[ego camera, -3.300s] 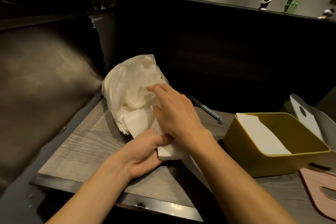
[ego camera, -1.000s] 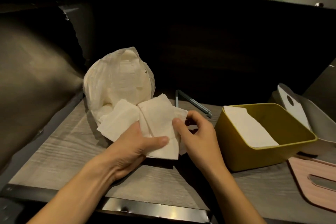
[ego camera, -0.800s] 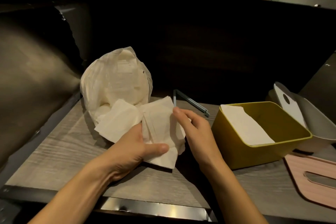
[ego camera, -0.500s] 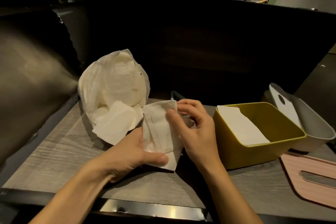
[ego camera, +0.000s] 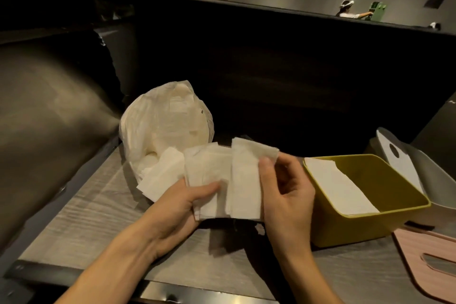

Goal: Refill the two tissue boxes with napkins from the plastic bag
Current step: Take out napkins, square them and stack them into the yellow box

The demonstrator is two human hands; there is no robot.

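A white plastic bag (ego camera: 165, 126) full of napkins stands at the back left of the table, with napkins (ego camera: 160, 177) spilling from its mouth. My left hand (ego camera: 180, 207) holds a small stack of napkins (ego camera: 207, 173) from below, thumb on top. My right hand (ego camera: 286, 195) pinches a separate folded napkin bundle (ego camera: 246, 180) right beside that stack. An open yellow tissue box (ego camera: 394, 190) to the right has white napkins (ego camera: 338, 187) lying in it. Behind it sits a grey tissue box (ego camera: 434, 170) with a white lid (ego camera: 397, 158) leaning in it.
A pink lid (ego camera: 429, 261) with a slot lies flat at the right front. The wooden table (ego camera: 81, 217) has a metal front edge. A padded bench back rises at the left and a dark partition stands behind the table. People sit beyond the partition.
The napkins came out of the bag into my left hand. My right hand has split off a bundle and drawn it slightly right and up.
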